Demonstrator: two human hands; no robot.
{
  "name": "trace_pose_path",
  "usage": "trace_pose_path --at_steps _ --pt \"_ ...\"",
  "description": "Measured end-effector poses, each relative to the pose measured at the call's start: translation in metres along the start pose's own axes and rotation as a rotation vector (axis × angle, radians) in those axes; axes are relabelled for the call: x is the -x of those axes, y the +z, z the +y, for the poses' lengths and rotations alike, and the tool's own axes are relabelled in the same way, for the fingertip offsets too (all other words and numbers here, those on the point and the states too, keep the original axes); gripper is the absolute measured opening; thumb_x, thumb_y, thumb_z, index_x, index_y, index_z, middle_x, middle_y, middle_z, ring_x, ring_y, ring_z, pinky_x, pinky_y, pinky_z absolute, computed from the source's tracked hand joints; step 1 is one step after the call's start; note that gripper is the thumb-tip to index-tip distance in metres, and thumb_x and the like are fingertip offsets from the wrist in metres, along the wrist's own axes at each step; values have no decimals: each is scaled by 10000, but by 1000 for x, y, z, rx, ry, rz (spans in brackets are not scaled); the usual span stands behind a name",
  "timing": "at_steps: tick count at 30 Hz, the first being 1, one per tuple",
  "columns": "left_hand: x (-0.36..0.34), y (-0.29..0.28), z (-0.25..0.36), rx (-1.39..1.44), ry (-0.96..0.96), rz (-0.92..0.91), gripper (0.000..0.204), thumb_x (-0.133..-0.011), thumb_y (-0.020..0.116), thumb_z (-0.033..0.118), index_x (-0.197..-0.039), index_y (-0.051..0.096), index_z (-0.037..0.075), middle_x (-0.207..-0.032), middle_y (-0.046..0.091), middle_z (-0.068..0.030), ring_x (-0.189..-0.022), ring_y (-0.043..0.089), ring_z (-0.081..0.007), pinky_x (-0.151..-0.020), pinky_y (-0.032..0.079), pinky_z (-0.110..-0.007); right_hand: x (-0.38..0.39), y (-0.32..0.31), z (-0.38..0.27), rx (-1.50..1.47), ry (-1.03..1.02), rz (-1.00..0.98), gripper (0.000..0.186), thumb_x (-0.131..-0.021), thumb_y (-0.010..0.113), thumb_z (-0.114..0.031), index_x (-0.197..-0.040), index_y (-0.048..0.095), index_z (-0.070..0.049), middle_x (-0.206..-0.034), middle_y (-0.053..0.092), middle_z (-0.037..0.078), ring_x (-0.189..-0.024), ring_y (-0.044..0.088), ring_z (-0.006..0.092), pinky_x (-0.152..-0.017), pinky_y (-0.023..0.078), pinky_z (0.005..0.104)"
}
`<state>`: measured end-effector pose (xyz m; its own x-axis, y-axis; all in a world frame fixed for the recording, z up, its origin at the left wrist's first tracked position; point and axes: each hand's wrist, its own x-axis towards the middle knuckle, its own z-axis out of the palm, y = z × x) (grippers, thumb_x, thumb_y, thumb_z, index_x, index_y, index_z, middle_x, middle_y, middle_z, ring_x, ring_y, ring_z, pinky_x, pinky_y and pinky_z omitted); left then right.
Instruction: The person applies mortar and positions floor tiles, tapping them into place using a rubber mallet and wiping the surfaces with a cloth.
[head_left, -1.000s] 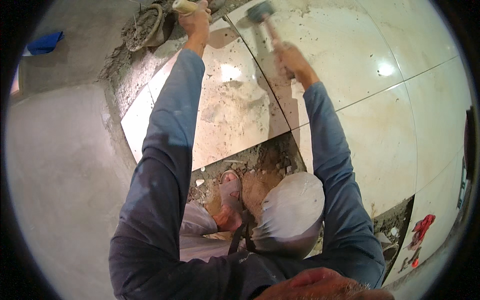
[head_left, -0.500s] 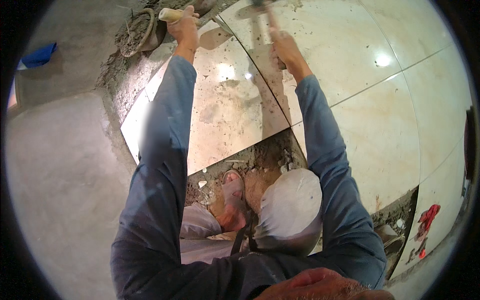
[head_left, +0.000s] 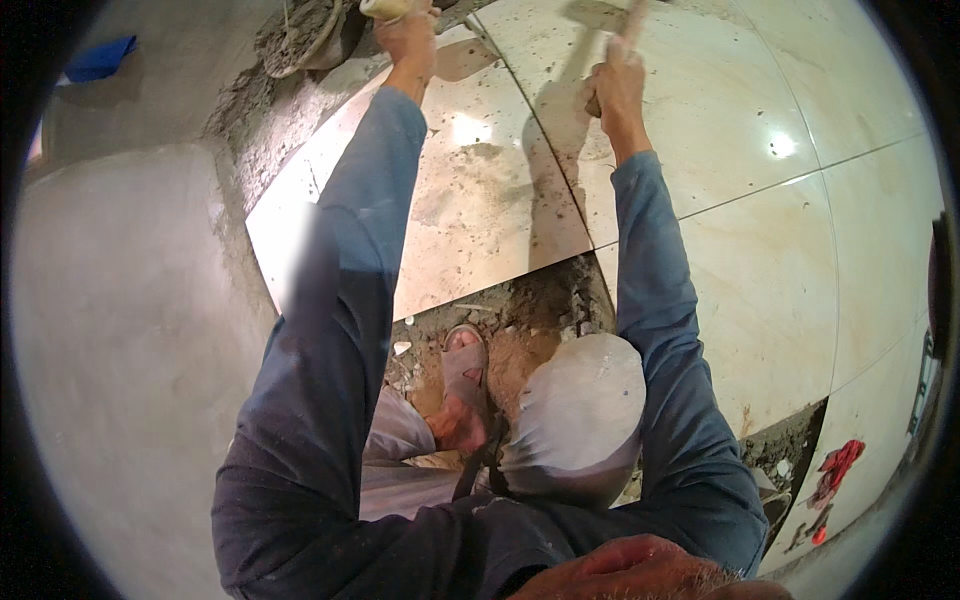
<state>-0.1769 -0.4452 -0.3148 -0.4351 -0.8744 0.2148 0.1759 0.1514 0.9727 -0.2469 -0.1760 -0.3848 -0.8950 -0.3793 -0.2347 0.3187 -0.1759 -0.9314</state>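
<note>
**Two gripped handles above pale floor tiles**

Seen from above, two blue sleeves (head_left: 655, 240) stretch forward over large, glossy tiles. The left tile (head_left: 480, 225), strewn with grit (head_left: 481, 151), lies ahead and slightly left; a dark seam (head_left: 547, 147) parts it from the right tile (head_left: 700, 110). Its near edge borders bare soil (head_left: 540, 300), where a sandalled foot (head_left: 465, 370) shows beside a bent knee (head_left: 590, 380).

The right-hand work appears to be striking. If so, it would go best with short, even taps from the wrist, the tool meeting the tile flat, away from corners and from that near edge, which may lack support. Comparing the two surfaces along the seam between blows would help; grit caught under a blow could mark the gloss.

Both arms are extended, elbows only slightly bent. The right hand (head_left: 618, 90) is closed in a fist around a long handle (head_left: 635, 22), above the right tile; the handle slants up out of view, so its far end is hidden. The left hand (head_left: 408, 42) wraps a thick pale handle (head_left: 384, 8) over the left tile's far end, near a bucket (head_left: 343, 45) of mortar (head_left: 287, 32); what that handle carries is unclear.
</note>
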Motion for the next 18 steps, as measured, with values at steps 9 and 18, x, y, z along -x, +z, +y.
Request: trace_pose_path --at_steps 9,18 --pt "2 -18 -10 -89 -73 50 229 -843 792 114 -940 599 39 -790 708 -103 -647 685 -194 -637 558 -342 22 -7 -12 268 357 -408 441 -1031 534 -488 -936 569 -59 -760 579 51 -571 559 153 -504 478 324" --pt "10 -7 -6 -198 3 3 177 -903 731 173 -795 664 51 -732 676 -58 -637 628 -169 -588 485 -340 27 7 67 404 85 -503 518 -997 572 -514 -1042 615 0 -739 558 25 -600 542 138 -488 459 310"
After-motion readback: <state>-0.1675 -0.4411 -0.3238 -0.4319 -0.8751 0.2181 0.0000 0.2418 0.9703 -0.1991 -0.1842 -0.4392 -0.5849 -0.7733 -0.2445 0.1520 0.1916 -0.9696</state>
